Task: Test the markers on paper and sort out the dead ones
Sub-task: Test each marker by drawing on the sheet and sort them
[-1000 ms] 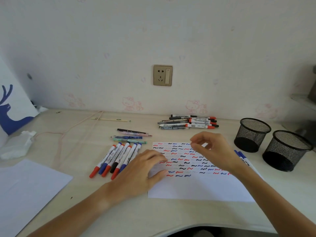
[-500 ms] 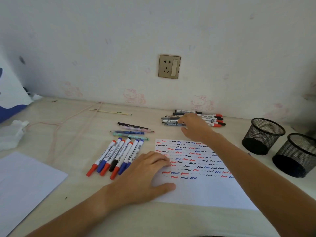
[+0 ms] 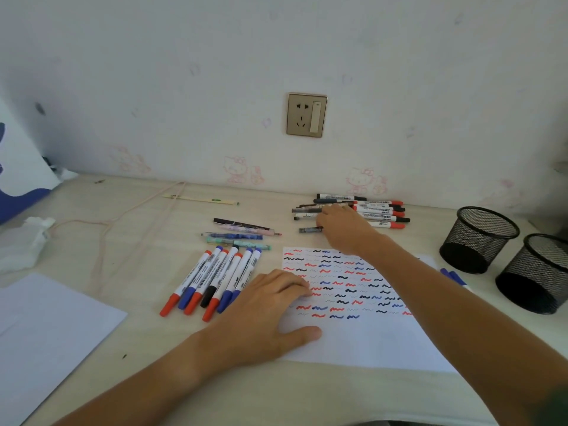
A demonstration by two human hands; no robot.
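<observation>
Markers (image 3: 368,210) piled by the wall: my right hand (image 3: 344,229) closes on one, left hand (image 3: 270,305) flat, fingers relaxed, steadying the test paper (image 3: 368,336).

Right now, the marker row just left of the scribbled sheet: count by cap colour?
Red-capped markers: 3
Blue-capped markers: 3
Black-capped marker: 1
Total: 7
The rightmost blue one is partly hidden by the left hand.
</observation>
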